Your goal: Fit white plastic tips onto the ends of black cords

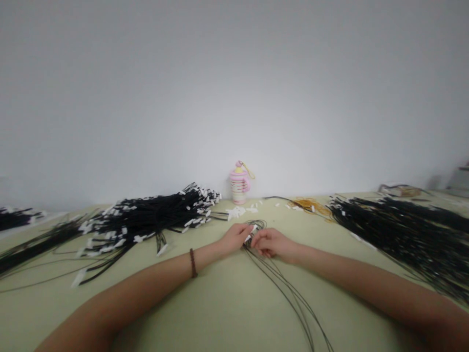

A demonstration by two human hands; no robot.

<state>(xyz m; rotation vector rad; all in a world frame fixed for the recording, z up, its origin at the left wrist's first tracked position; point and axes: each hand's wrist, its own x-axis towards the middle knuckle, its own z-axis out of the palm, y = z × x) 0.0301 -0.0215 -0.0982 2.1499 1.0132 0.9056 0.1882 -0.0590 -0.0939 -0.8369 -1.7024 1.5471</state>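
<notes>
My left hand (236,237) and my right hand (271,243) meet at the middle of the pale green table (220,303), fingers pinched together on a few thin black wires (289,288) that trail toward me. A small white tag (252,230) shows between my fingertips, at the looped far end of the wires. A brown bracelet (192,262) sits on my left wrist.
A big bundle of black wires with white tags (154,217) lies at the left, another black bundle (403,230) at the right. Loose white tags (238,211) and a pink and yellow bottle (239,185) stand by the wall. Yellow rubber bands (311,204) lie beyond.
</notes>
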